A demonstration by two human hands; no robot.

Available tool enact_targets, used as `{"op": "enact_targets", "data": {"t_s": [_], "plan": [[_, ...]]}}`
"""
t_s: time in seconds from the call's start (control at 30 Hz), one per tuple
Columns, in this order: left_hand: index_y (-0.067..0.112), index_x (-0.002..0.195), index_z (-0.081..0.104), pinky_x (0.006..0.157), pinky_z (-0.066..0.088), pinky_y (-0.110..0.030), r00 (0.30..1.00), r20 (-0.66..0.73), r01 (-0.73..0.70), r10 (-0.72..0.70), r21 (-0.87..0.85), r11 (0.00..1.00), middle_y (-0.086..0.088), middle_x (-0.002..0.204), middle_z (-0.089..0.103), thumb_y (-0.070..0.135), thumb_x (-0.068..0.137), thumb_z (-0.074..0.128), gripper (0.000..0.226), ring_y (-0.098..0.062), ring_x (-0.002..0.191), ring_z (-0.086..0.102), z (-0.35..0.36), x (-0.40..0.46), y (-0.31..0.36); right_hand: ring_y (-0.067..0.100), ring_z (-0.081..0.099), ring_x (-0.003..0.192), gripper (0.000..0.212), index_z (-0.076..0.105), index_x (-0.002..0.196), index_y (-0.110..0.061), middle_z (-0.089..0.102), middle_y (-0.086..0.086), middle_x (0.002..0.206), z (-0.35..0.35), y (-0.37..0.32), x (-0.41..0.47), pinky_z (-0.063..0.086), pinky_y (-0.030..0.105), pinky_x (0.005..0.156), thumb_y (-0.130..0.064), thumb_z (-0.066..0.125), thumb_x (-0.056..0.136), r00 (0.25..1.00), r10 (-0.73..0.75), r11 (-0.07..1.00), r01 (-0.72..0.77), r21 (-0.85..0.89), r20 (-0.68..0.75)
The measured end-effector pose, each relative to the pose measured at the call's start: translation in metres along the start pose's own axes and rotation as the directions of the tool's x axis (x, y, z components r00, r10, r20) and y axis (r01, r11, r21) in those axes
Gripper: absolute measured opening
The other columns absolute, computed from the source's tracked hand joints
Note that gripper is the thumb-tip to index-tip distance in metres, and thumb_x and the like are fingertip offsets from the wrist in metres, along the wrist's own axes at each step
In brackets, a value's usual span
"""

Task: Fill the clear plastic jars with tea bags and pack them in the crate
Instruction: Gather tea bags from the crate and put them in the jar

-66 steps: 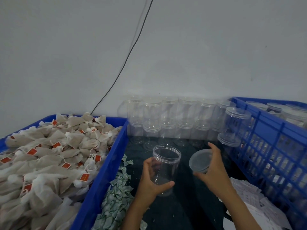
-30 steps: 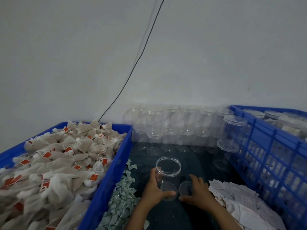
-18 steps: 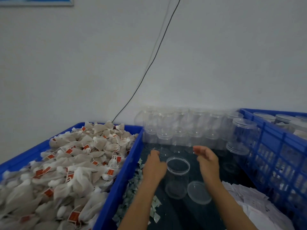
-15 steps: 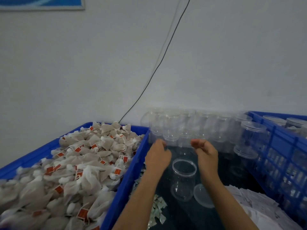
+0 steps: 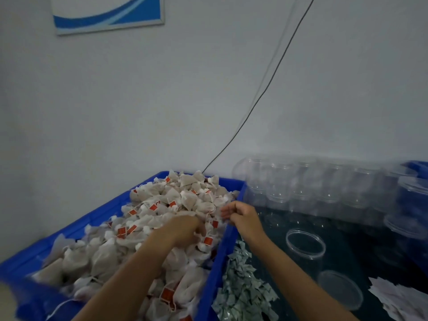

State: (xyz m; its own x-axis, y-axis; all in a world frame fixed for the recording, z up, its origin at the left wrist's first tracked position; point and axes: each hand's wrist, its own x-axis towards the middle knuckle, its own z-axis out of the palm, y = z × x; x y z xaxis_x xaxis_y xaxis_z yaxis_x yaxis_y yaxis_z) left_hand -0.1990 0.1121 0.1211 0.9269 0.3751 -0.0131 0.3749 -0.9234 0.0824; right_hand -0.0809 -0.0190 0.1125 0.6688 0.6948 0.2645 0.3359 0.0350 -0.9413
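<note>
We see the open jar [image 5: 305, 249] standing empty, left hand [image 5: 185, 229] curling into tea bags [image 5: 162, 212], right hand [image 5: 240, 215] loosely curled, seemingly empty

Two hands are in the frame: the left hand [image 5: 185, 230] at lower centre and the right hand [image 5: 240, 216] just right of it. One blue bin [image 5: 104, 214] at lower left holds a heap of tea bags [image 5: 162, 209], too many to count. One open jar [image 5: 305, 249] and one loose lid [image 5: 340, 289] sit at lower right. The stacked clear jars [image 5: 319, 188] at right are too blurred to count. One framed picture [image 5: 108, 13] hangs at upper left.
</note>
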Motion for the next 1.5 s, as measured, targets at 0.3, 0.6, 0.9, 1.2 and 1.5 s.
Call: {"op": "enact_targets", "data": {"t_s": [0.3,0.6,0.9,1.2,1.5], "plan": [[0.024,0.108,0.065,0.088,0.044,-0.026,0.996,-0.085,0.039,-0.035,0.045,0.998,0.003,0.117,0.062,0.031,0.088,0.065,0.021,-0.014,0.106,0.057,0.016,0.027,-0.009,0.018,0.060,0.079,0.034,0.061,0.086,-0.013,0.065,0.005,0.086,0.045,0.015,0.030,0.054,0.034,0.075,0.012,0.038,0.087,0.986,0.118,0.985,-0.101,0.143,-0.117],[0.018,0.103,0.059,0.082,0.046,-0.028,0.760,-0.454,0.098,-0.465,-0.627,0.773,0.006,0.093,0.057,0.035,0.096,0.055,0.020,-0.011,0.087,0.056,-0.001,0.047,-0.025,0.009,0.057,0.088,0.013,0.056,0.108,-0.015,0.061,-0.002,0.098,0.034,0.019,0.027,0.049,0.021,0.076,-0.019,0.053,0.096,0.984,0.023,0.958,0.029,-0.284,0.177],[0.004,0.101,0.068,0.076,0.049,-0.023,0.757,-0.416,-0.084,-0.505,-0.827,0.556,-0.005,0.095,0.072,0.024,0.096,0.057,0.024,-0.015,0.085,0.065,0.007,0.053,-0.029,0.022,0.060,0.100,0.019,0.067,0.102,-0.011,0.064,0.007,0.109,0.038,0.009,0.024,0.051,0.033,0.085,-0.019,0.068,0.085,0.871,0.115,0.525,0.356,-0.773,0.478],[0.007,0.116,0.049,0.075,0.052,-0.030,0.880,-0.270,-0.059,-0.391,-0.878,0.475,-0.004,0.097,0.062,0.027,0.101,0.046,0.025,-0.015,0.085,0.058,0.009,0.046,-0.013,0.018,0.060,0.077,0.012,0.060,0.077,-0.013,0.062,0.003,0.080,0.042,0.023,0.042,0.050,0.027,0.071,-0.016,0.065,0.088,0.995,-0.065,0.950,0.041,-0.308,-0.070],[0.019,0.120,0.038,0.059,0.056,-0.021,0.964,-0.171,-0.117,-0.202,-0.960,0.254,-0.004,0.108,0.061,0.036,0.094,0.058,0.037,-0.013,0.082,0.070,0.010,0.036,-0.007,0.012,0.067,0.080,0.021,0.068,0.079,-0.023,0.069,-0.004,0.082,0.044,0.014,0.051,0.052,0.012,0.062,-0.005,0.062,0.089,0.989,-0.067,0.991,0.081,0.106,-0.134]]}}
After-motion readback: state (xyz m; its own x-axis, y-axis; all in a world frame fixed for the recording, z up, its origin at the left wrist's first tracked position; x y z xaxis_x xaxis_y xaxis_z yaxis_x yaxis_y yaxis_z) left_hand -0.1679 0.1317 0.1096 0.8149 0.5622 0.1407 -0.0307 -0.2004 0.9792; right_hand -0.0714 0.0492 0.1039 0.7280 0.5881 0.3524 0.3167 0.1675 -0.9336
